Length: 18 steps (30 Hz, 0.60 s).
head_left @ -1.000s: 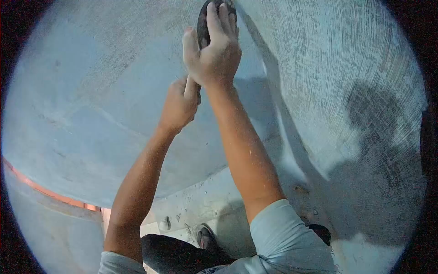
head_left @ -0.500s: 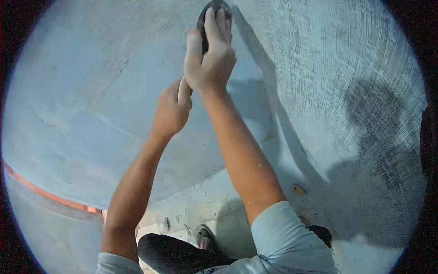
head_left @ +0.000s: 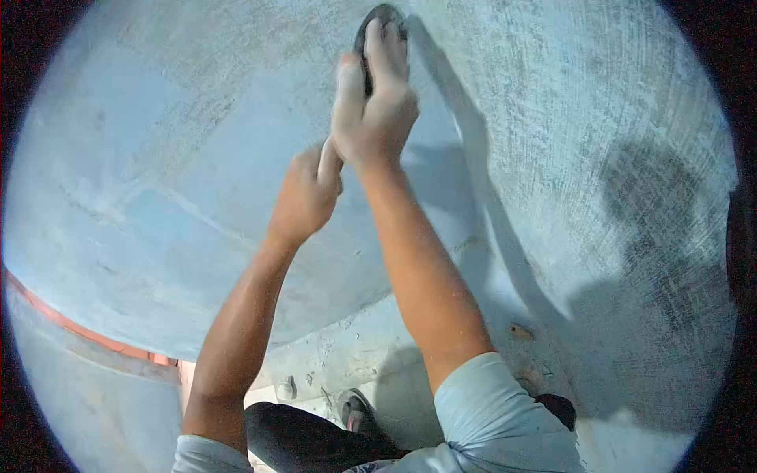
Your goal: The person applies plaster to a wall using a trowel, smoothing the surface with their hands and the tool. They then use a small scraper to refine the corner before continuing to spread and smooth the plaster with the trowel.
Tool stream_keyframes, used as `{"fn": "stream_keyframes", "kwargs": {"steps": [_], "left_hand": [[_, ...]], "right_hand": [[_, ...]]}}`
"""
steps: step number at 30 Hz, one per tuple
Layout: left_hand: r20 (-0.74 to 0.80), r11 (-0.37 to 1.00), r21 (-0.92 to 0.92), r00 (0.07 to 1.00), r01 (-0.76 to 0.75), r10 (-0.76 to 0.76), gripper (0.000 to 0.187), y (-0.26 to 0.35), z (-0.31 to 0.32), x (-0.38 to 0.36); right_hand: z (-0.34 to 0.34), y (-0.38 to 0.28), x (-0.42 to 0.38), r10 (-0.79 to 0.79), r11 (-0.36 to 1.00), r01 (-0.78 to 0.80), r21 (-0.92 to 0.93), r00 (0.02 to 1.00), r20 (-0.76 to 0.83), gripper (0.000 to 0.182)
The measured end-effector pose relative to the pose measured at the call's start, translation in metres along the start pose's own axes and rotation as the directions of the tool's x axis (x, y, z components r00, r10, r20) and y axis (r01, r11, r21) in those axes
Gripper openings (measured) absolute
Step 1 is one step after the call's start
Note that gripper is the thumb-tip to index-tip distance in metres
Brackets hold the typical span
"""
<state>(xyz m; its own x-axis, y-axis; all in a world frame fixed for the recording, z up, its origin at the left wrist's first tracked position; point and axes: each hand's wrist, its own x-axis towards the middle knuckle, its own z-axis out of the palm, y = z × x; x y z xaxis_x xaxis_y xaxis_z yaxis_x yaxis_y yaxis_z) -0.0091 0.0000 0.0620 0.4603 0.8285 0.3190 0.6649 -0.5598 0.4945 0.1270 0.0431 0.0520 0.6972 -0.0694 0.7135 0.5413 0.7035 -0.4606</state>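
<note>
My right hand (head_left: 376, 106) is high in the view, its fingers laid along the top of a dark oval tool (head_left: 384, 13) that lies against the pale plastered surface (head_left: 221, 142). The thumb rests along the tool's left side. Just below and to the left, my left hand (head_left: 308, 193) is closed round what looks like the tool's handle, mostly hidden by the fingers. The two hands touch near the right wrist. Pale dust covers both hands.
A rough, streaked wall (head_left: 568, 118) rises on the right, with shadows on it. An orange-red strip (head_left: 87, 331) runs at the lower left. Below are my dark-clothed leg (head_left: 300, 433), a foot in a sandal (head_left: 357, 411) and bits of debris on the floor.
Both hands and the tool have shifted slightly right and a little down in the view. The hold on the tool looks the same.
</note>
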Motion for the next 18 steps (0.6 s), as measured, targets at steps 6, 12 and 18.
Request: {"fn": "stream_keyframes", "kwargs": {"steps": [6, 12, 18], "left_hand": [[-0.022, 0.989, -0.128, 0.997, 0.076, -0.079, 0.041, -0.071, 0.002, -0.079], [0.033, 0.999, -0.030, 0.999, -0.033, 0.034, 0.050, -0.012, 0.014, 0.004], [-0.007, 0.995, -0.062, 0.997, -0.075, 0.075, 0.052, -0.074, 0.007, -0.051]], "right_hand": [[-0.012, -0.047, -0.084, 0.096, 0.988, -0.127, 0.092, 0.954, 0.284, 0.053], [-0.005, 0.000, -0.003, 0.057, 0.996, -0.062, 0.064, 0.995, 0.081, 0.051], [-0.002, -0.027, -0.066, 0.090, 0.995, -0.097, 0.037, 0.983, 0.162, 0.051]]}}
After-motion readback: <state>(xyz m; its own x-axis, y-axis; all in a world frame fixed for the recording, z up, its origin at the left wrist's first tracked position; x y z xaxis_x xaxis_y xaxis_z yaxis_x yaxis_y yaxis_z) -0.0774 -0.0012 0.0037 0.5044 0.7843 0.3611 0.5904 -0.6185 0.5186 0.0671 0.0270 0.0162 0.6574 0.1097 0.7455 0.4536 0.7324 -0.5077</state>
